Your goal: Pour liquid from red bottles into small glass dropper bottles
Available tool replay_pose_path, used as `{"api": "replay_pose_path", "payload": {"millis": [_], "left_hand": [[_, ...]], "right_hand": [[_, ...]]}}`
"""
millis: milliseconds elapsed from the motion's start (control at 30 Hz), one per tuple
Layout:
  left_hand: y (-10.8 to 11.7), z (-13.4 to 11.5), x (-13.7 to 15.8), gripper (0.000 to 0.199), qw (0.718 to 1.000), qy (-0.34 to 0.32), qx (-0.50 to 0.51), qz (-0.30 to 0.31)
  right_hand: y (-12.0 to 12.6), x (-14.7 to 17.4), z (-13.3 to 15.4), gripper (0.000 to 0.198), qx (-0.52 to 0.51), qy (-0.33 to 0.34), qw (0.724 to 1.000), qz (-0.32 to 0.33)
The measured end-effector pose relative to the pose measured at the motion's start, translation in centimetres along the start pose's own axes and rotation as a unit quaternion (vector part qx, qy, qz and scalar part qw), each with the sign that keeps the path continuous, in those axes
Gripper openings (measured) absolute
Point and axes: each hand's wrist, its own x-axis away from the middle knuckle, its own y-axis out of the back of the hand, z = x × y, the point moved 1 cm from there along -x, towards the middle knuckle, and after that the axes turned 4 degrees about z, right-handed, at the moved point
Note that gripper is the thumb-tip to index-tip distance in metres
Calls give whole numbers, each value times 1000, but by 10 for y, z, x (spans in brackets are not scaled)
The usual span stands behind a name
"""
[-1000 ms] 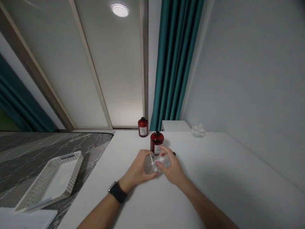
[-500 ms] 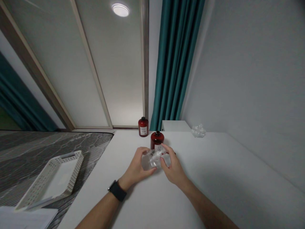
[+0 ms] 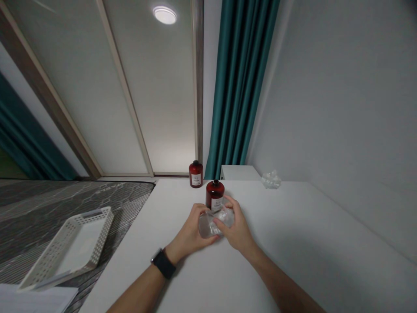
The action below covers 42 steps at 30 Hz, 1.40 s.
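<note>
Both hands are around a clear, round plastic container (image 3: 205, 225) with crumpled clear film (image 3: 225, 216) at its right side; its exact kind cannot be made out. My left hand (image 3: 192, 232) grips the left side, thumb along the near edge. On the right side, my right hand (image 3: 237, 230) pinches the film between thumb and fingers. Just beyond the hands stands a dark red bottle (image 3: 215, 191) with a white label, partly covered at its base. A similar red bottle (image 3: 196, 171) with a black cap stands farther back.
A crumpled clear plastic wrapper (image 3: 271, 179) lies at the far right of the white table (image 3: 208, 278). A white box (image 3: 239, 171) stands beyond the table's far edge. To the left are a white perforated basket (image 3: 103, 234) and white papers (image 3: 35, 299). A wall rises on the right.
The container and my left hand have shifted slightly right. My right thumb has moved left across the film, and more of the near bottle's label shows.
</note>
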Motion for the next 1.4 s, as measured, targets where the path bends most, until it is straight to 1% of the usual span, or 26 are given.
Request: {"api": "replay_pose_path", "payload": {"millis": [67, 133, 267, 400, 467, 567, 667, 733, 833, 967, 1167, 1233, 1333, 1400], "left_hand": [[0, 1, 0, 58, 1000, 7, 12, -10], [-1, 2, 0, 55, 1000, 16, 24, -9], [-2, 5, 1, 54, 999, 27, 30, 13], [0, 4, 1, 54, 999, 31, 15, 38], [2, 3, 1, 54, 999, 29, 11, 44], [4, 2, 1, 54, 999, 17, -15, 44], [6, 3, 1, 56, 998, 3, -39, 51], [8, 3, 0, 56, 997, 4, -45, 61], [10, 3, 0, 54, 997, 15, -41, 69], [10, 5, 1, 53, 997, 20, -32, 64], [10, 6, 1, 51, 997, 30, -35, 60], [9, 6, 1, 50, 997, 37, -36, 59], [9, 7, 1, 49, 997, 42, -39, 52], [8, 9, 1, 48, 997, 42, -40, 48]], "right_hand": [[2, 0, 1, 68, 15, 1, 1000, -1], [2, 0, 3, 66, 22, 18, 1000, 9], [1, 4, 5, 66, 31, 62, 997, 29], [0, 7, 6, 74, 19, 76, 996, 52], [-1, 8, 6, 73, 14, 81, 995, 65], [-2, 6, 5, 68, 18, 73, 996, 50], [-1, 3, 2, 67, 35, 34, 999, 10], [0, 1, 2, 66, 41, 14, 999, 4], [-1, 1, 1, 66, 31, 10, 999, 14], [-3, 3, -1, 70, 10, 30, 999, 25], [-1, 2, -2, 78, -53, 40, 996, 57], [2, 1, -2, 76, -50, 46, 997, 38], [4, 1, -2, 64, -16, 62, 998, -16], [2, 1, -2, 60, -2, 64, 997, -31]]}}
